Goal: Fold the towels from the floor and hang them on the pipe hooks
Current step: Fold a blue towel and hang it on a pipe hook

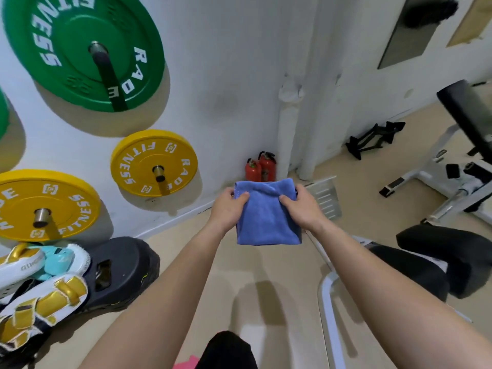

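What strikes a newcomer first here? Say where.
The blue towel, folded, held up at centre by the left hand and right hand. On the wall at left hang a big green plate and a yellow plate below it. Two red fire extinguishers stand in the corner beyond.

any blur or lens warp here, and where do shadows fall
Head view: wide-angle warp bows the wall; the blue towel in the left hand and right hand looks sharp; the gloves lower left smear; the green plate casts a soft shadow down-right.
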A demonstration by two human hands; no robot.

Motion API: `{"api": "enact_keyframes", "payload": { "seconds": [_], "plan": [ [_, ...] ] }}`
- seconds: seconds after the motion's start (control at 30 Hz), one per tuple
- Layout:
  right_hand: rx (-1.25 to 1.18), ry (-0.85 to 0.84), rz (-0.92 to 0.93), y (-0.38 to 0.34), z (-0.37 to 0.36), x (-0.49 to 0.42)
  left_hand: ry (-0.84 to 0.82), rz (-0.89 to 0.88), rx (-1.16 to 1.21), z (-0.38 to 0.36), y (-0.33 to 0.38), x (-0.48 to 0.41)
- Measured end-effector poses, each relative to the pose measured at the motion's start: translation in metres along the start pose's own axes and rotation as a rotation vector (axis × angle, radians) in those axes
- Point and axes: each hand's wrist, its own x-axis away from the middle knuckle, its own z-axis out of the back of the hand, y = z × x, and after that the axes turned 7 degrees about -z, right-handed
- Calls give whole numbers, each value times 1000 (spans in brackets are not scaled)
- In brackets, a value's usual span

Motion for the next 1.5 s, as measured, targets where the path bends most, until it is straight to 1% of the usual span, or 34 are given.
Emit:
{"api": "enact_keyframes", "payload": {
  "seconds": [0.2,0.43,0.57,0.63,0.77,1.03,1.17,1.3,1.5],
  "plan": [
    [-11,92,7,-20,40,-122,-60,-48,28,-40,45,-125],
    [-46,165,-16,-61,89,-281,-119,-30,128,-85,101,-295],
    [-139,232,-79,-75,107,-363,-145,-19,72,-105,123,-383],
    [-150,235,-121,-77,116,-402,-156,-8,66,-119,130,-422],
    [-135,224,-141,-72,134,-481,-153,12,68,-153,140,-490],
    [-49,174,-127,-51,168,-666,-14,-50,-4,-234,148,-636],
    [-21,120,-92,-49,186,-756,75,4,24,-271,151,-705],
    [-23,96,-42,-48,198,-840,161,12,60,-301,150,-769],
    [30,26,16,-35,188,-914,321,95,76,-329,120,-819]
  ]
}}
